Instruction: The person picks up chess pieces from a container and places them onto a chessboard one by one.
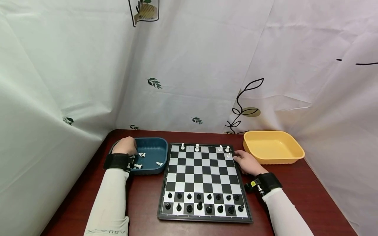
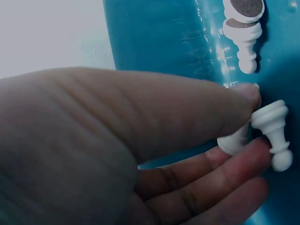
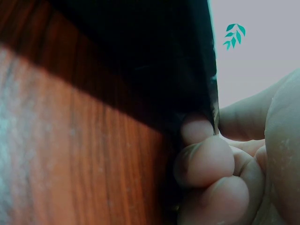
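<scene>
A chessboard (image 1: 203, 178) lies in the middle of the table. Black pieces (image 1: 199, 206) fill its two nearest rows, and several white pieces (image 1: 197, 147) stand along the far row. My left hand (image 1: 133, 151) is inside a blue tray (image 1: 153, 144) holding loose white pieces. In the left wrist view my left hand (image 2: 243, 126) pinches a white piece (image 2: 233, 141) between thumb and fingers. A white pawn (image 2: 275, 133) lies right beside it. My right hand (image 1: 237, 158) holds the board's right edge, fingers (image 3: 202, 159) curled against the dark rim (image 3: 140, 56).
A yellow tray (image 1: 273, 146) with nothing in it stands at the far right of the dark red wooden table (image 1: 141, 200). White patterned curtains (image 1: 192, 65) close in the table on three sides. Two more white pieces (image 2: 243, 28) lie deeper in the blue tray.
</scene>
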Motion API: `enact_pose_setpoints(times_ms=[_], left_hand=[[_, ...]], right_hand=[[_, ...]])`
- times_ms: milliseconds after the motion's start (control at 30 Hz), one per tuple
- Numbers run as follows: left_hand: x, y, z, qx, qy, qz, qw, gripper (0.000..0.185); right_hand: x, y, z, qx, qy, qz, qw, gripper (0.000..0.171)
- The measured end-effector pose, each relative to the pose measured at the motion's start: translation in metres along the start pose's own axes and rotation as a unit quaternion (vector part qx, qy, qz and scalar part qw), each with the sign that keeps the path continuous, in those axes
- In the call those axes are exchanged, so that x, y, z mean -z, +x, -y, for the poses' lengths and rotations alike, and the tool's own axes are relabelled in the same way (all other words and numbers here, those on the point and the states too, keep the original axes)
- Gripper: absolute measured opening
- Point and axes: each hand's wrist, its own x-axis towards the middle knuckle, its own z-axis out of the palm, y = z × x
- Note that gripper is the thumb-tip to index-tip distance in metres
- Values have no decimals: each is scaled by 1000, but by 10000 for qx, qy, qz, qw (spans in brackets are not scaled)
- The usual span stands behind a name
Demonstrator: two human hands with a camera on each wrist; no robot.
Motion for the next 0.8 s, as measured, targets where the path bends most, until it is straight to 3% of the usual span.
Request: enact_pose_setpoints(times_ms=[33, 267, 633, 800], left_hand=[[0, 0, -1, 30, 15, -4, 10000, 3], [1, -3, -4, 369, 143, 156, 9991, 5], [2, -4, -9, 313, 205, 285, 9989, 23], [3, -3, -7, 242, 220, 349, 9989, 22]], right_hand=[[0, 0, 0, 0, -6, -3, 10000, 40], [1, 2, -2, 1, 5, 18, 10000, 40], [1, 1, -1, 23, 1, 12, 10000, 40], [1, 2, -1, 5, 6, 29, 10000, 39]])
